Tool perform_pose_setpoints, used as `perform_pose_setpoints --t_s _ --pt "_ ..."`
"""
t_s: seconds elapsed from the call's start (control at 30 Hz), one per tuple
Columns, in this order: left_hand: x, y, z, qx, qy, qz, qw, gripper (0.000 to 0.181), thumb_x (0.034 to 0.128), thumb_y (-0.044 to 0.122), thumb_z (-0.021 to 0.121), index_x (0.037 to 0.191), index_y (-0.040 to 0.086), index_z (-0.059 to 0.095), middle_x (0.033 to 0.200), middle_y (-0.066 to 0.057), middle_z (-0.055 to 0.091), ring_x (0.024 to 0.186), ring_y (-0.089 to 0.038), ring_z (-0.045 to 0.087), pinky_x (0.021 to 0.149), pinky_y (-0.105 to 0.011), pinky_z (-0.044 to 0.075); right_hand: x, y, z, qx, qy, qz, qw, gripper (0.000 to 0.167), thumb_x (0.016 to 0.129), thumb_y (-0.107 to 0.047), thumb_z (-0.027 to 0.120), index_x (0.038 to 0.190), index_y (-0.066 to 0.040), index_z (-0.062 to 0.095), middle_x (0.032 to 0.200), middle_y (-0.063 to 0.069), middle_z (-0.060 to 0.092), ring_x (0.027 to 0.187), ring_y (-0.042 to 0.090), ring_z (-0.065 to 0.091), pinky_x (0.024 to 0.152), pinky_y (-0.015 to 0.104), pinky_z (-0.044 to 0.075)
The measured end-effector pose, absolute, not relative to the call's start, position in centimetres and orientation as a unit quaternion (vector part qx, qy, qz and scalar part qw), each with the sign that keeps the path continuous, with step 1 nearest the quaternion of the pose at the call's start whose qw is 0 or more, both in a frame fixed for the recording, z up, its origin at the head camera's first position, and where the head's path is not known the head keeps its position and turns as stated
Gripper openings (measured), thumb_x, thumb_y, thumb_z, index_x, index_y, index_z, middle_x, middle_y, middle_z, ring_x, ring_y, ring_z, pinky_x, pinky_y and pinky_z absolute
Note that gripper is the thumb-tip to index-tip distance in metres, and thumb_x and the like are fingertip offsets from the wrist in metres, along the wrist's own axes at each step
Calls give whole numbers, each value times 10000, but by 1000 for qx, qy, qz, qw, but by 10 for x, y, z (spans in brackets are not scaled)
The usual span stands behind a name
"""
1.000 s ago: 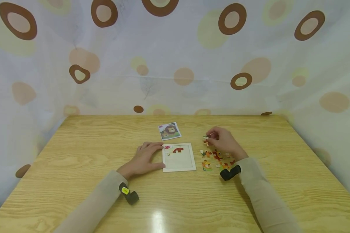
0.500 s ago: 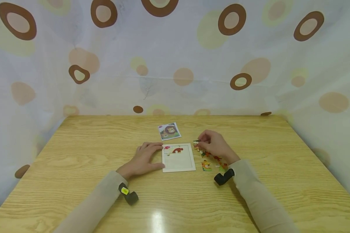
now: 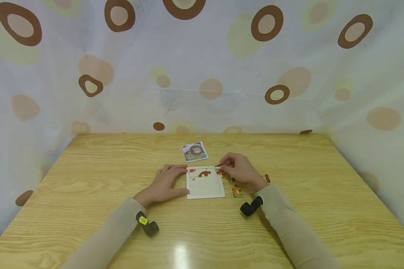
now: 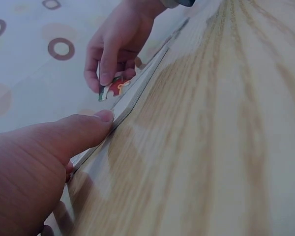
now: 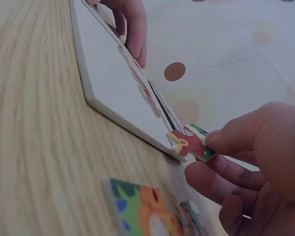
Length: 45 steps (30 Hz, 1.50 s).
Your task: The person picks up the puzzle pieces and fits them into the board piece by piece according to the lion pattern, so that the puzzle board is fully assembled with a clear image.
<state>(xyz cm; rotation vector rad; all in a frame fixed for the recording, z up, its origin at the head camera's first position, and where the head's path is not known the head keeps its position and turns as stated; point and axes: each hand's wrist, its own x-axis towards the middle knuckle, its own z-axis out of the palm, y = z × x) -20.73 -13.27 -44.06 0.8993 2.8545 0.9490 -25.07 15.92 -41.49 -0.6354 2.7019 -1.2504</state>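
Note:
A white square puzzle tray (image 3: 205, 188) lies flat on the table in the head view. Joined pieces (image 3: 203, 173) with pink and red-brown print fill part of its top row. My left hand (image 3: 165, 185) rests at the tray's left edge, thumb and fingers spread and touching its border. Between thumb and fingers, my right hand (image 3: 239, 168) pinches a jigsaw piece (image 5: 189, 142) printed green, red-brown and yellow. It is held tilted over the tray's top right corner. Whether it touches the tray is hard to tell.
Loose jigsaw pieces (image 3: 237, 191) lie right of the tray, partly hidden under my right hand and wrist. Behind the tray is a picture card (image 3: 195, 151) showing a lion. A patterned cloth (image 3: 202, 74) hangs around the table's back and sides.
My right hand has carried the jigsaw piece leftward from above the loose pieces to the tray's top right corner. The left hand has stayed at the tray's edge.

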Motion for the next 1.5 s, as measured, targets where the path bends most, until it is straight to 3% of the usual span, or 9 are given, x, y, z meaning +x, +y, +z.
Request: perform_pose_setpoints --t_s 0.4,1.03,1.5 --pt "-208 -135 -442 284 910 303 -1 672 828 426 722 1364 79 510 1493 -50 419 1320 -292 333 1021 -528 243 -253 141 -419 -210 882 -418 53 117 908 -71 627 986 11 656 825 109 669 626 116 577 569 248 480" --pt "-209 -133 -443 286 908 305 0 678 822 431 724 1366 89 508 1497 -45 416 1320 -278 329 1007 -507 252 -251 126 -418 -160 919 -357 39 94 875 -110 665 912 -24 657 781 67 638 679 138 549 646 257 447" --pt "-208 -133 -443 287 908 306 -2 674 824 417 726 1362 73 510 1494 -60 419 1314 -288 337 1000 -518 259 -250 123 -417 -155 931 -329 32 77 869 -116 676 861 -41 662 744 47 619 644 125 516 612 236 418"
